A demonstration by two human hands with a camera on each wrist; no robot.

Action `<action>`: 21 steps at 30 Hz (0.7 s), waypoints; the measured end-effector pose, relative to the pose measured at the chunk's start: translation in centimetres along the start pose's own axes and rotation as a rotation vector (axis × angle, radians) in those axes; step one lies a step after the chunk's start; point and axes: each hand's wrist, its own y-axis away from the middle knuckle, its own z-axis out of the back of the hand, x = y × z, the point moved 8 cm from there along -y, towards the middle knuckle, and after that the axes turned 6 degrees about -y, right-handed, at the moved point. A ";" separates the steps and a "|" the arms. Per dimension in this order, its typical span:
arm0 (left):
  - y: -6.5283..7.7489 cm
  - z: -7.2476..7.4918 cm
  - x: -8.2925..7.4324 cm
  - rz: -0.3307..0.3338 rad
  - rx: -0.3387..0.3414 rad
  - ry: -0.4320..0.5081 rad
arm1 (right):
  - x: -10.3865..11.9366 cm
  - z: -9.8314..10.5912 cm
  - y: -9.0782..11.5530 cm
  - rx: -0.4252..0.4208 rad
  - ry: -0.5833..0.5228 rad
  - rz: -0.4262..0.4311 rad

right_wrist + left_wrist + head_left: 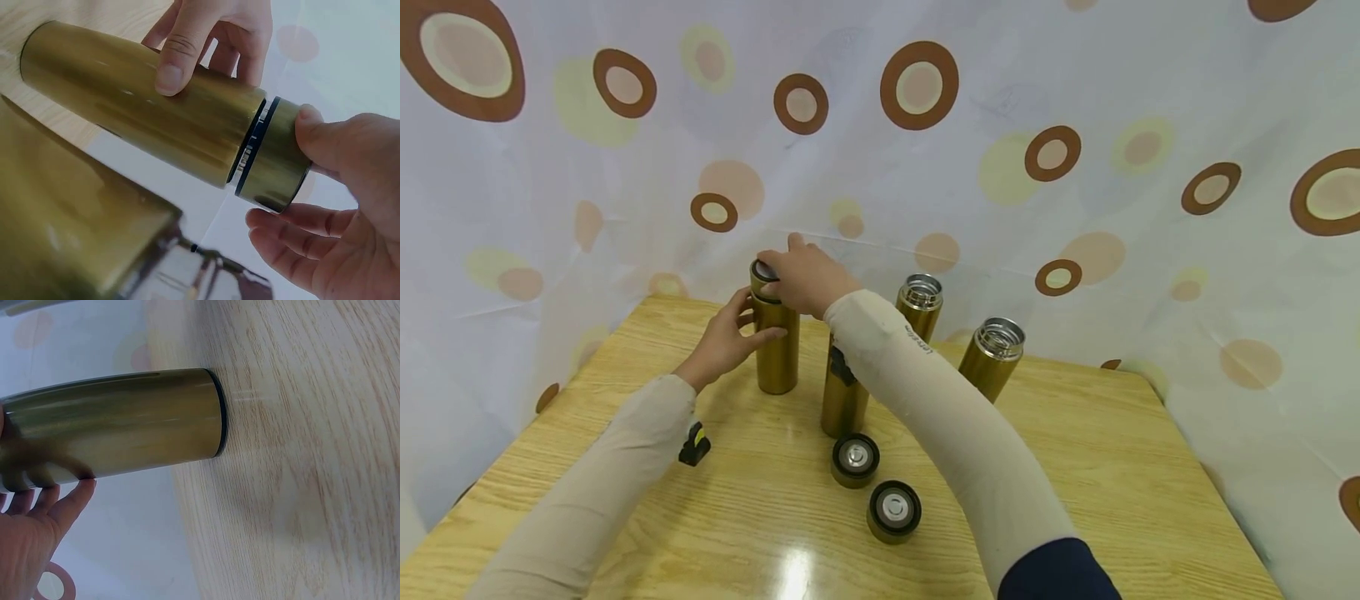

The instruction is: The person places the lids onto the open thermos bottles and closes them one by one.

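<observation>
A gold thermos bottle (777,358) stands upright at the left of the table, its base on the wood. My left hand (724,340) grips its upper body, thumb on the near side and fingers behind. Over its mouth sits a gold lid (272,156), held by my right hand (812,275) between thumb and fingers. In the right wrist view a thin sliver of silver neck shows between lid and body. Just right of this bottle stands another gold bottle (844,400), partly behind my right forearm; its bare steel neck (187,278) appears in the right wrist view.
Two more uncapped gold bottles, one at the back (922,304) and one farther right (992,358), stand partly behind my right arm. Two loose lids (855,458) (895,510) lie with their inner sides up near the table's middle. A patterned curtain (865,167) hangs behind the wooden table (737,517).
</observation>
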 end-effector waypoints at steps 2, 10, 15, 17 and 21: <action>0.0 0.0 0.0 0.003 0.000 -0.001 | 0.1 0.0 -0.1 -0.008 0.016 -0.004; 0.2 0.1 -0.1 0.000 -0.008 0.006 | 0.2 0.1 0.2 -0.096 0.034 -0.029; 0.3 0.1 -0.1 0.000 -0.011 0.008 | 0.1 0.3 0.3 -0.192 0.016 -0.049; 0.2 0.1 -0.1 -0.005 -0.015 0.003 | 0.1 0.5 0.3 -0.232 0.024 -0.062; 0.1 0.2 -0.2 -0.011 -0.026 -0.007 | 0.2 0.7 0.2 -0.300 0.060 -0.089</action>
